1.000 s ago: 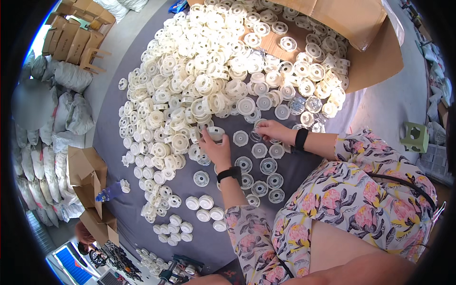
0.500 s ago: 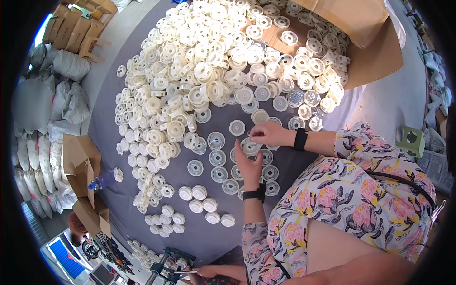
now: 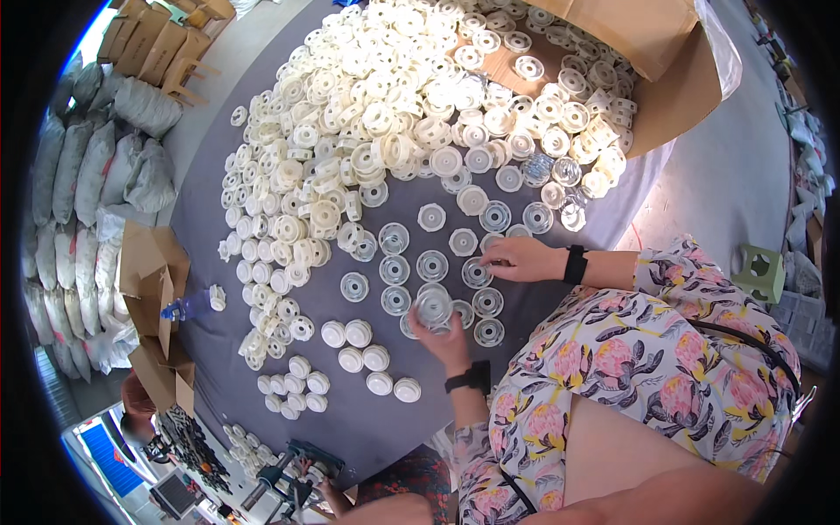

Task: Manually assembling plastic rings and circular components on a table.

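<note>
My left hand (image 3: 448,341) is closed on a round translucent plastic part (image 3: 435,308), gripping its near side between thumb and fingers. The part is raised over other parts on the grey cloth. To its right, my right hand (image 3: 529,260) reaches in from the side with bent, slightly parted fingers. Its fingertips are at the edge of a ringed disc (image 3: 477,273) on the cloth; whether they touch it I cannot tell. Similar ringed discs (image 3: 395,269) lie around both hands in loose rows, and several plain white discs (image 3: 430,217) lie beyond them.
A large heap of cream plastic parts (image 3: 350,105) covers the far side of the grey cloth (image 3: 350,437). At the far right is a cardboard box (image 3: 665,105). White domed parts (image 3: 376,357) sit in groups at left. A person (image 3: 411,477) works beside a green metal device (image 3: 315,459) at the near left.
My left hand has moved toward me and now holds a round plastic part. My right hand has drawn apart from it, to the right and slightly nearer. The head view has shifted slightly.
</note>
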A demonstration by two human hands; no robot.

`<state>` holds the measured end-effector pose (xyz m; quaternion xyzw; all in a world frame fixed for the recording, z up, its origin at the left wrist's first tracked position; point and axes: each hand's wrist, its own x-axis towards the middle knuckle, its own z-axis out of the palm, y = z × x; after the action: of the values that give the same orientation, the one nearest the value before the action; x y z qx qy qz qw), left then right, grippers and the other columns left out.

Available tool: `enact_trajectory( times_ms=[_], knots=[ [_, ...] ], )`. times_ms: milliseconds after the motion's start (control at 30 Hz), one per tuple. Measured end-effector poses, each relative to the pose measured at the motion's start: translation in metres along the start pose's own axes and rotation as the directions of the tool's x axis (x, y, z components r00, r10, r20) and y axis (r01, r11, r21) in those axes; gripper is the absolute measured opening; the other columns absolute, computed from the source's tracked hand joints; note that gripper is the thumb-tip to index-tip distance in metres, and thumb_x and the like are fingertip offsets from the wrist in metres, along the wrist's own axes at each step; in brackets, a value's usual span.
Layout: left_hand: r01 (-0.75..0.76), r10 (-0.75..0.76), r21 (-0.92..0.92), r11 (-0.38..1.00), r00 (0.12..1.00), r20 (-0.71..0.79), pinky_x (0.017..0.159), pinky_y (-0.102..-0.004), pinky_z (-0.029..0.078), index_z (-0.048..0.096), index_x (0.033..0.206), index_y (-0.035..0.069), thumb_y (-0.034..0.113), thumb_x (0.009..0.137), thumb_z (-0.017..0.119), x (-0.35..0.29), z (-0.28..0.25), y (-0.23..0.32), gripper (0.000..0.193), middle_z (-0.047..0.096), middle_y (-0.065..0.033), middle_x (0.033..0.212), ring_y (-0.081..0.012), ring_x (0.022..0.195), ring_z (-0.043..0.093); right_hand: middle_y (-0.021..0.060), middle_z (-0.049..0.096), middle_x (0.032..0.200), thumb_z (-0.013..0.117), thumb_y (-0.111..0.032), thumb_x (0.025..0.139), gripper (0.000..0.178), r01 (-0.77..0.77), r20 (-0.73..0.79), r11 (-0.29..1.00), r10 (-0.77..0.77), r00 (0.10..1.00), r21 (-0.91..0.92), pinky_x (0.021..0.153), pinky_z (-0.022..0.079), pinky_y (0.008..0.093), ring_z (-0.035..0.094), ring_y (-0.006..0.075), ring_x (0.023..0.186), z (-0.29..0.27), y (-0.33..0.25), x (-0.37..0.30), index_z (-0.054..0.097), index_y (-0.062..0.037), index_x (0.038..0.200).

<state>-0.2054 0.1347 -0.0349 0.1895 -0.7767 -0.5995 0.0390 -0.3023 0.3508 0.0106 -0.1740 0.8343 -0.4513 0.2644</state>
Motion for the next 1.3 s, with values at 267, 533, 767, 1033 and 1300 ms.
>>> enact_trajectory(
  times_ms=[267,533,767,1033,1300],
  knots=[
    [0.134,-0.007,0.282,0.95,0.913,-0.408,0.105,-0.0393,0.031,0.035,0.13,-0.004,0.001,0.069,0.069,-0.071,-0.076,-0.071,0.07,0.043,-0.0186,0.127,-0.0306,0.118,0.044,0.0103,0.064,0.085,0.053,-0.03,0.083,0.026,-0.1,0.132,0.966,0.135,0.982,-0.238,0.074,0.048,0.0391,0.062,0.0277,0.082,0.024,0.046,-0.029,0.065,-0.0087,0.094],
    [0.19,-0.005,0.634,0.749,0.959,-0.283,0.104,-0.0471,0.026,0.032,0.135,-0.001,0.014,0.069,0.066,-0.07,-0.064,-0.085,0.076,0.041,-0.0205,0.132,-0.0383,0.12,0.04,0.0106,0.058,0.102,0.064,-0.019,0.074,0.029,0.195,-0.134,0.823,-0.309,0.941,-0.533,0.07,0.049,0.0423,0.056,0.0274,0.097,0.03,0.037,0.03,0.061,-0.0087,0.101],
    [0.102,0.156,0.656,0.748,0.934,-0.323,0.103,-0.0485,0.027,0.037,0.132,0.0,0.01,0.07,0.062,-0.079,-0.063,-0.054,0.067,0.041,-0.0199,0.134,-0.0394,0.122,0.039,0.0091,0.055,0.091,0.061,-0.013,0.072,0.027,0.093,-0.008,0.759,-0.128,0.992,-0.644,0.074,0.048,0.0401,0.054,0.027,0.09,0.045,0.037,0.088,0.06,-0.0093,0.098],
    [-0.253,0.334,0.565,0.785,0.941,-0.043,0.097,-0.0488,0.033,0.053,0.116,0.001,0.009,0.074,0.063,-0.026,0.0,-0.02,0.044,0.051,-0.0181,0.123,-0.038,0.117,0.044,0.0093,0.056,0.087,0.059,-0.014,0.073,0.02,0.086,-0.016,0.807,-0.117,0.993,-0.585,0.07,0.049,0.0402,0.058,0.0279,0.084,0.035,0.049,0.082,0.062,-0.007,0.092],
    [-0.215,0.212,0.026,0.976,0.973,0.092,0.101,-0.0403,0.035,0.042,0.13,-0.001,0.004,0.081,0.062,0.043,0.049,0.008,0.053,0.047,-0.0166,0.128,-0.0291,0.12,0.046,0.0063,0.062,0.079,0.056,-0.018,0.085,0.022,-0.278,0.054,0.939,0.273,0.961,0.202,0.061,0.05,0.03,0.059,0.0152,0.067,0.032,0.033,0.094,0.063,-0.002,0.098]
  ],
)
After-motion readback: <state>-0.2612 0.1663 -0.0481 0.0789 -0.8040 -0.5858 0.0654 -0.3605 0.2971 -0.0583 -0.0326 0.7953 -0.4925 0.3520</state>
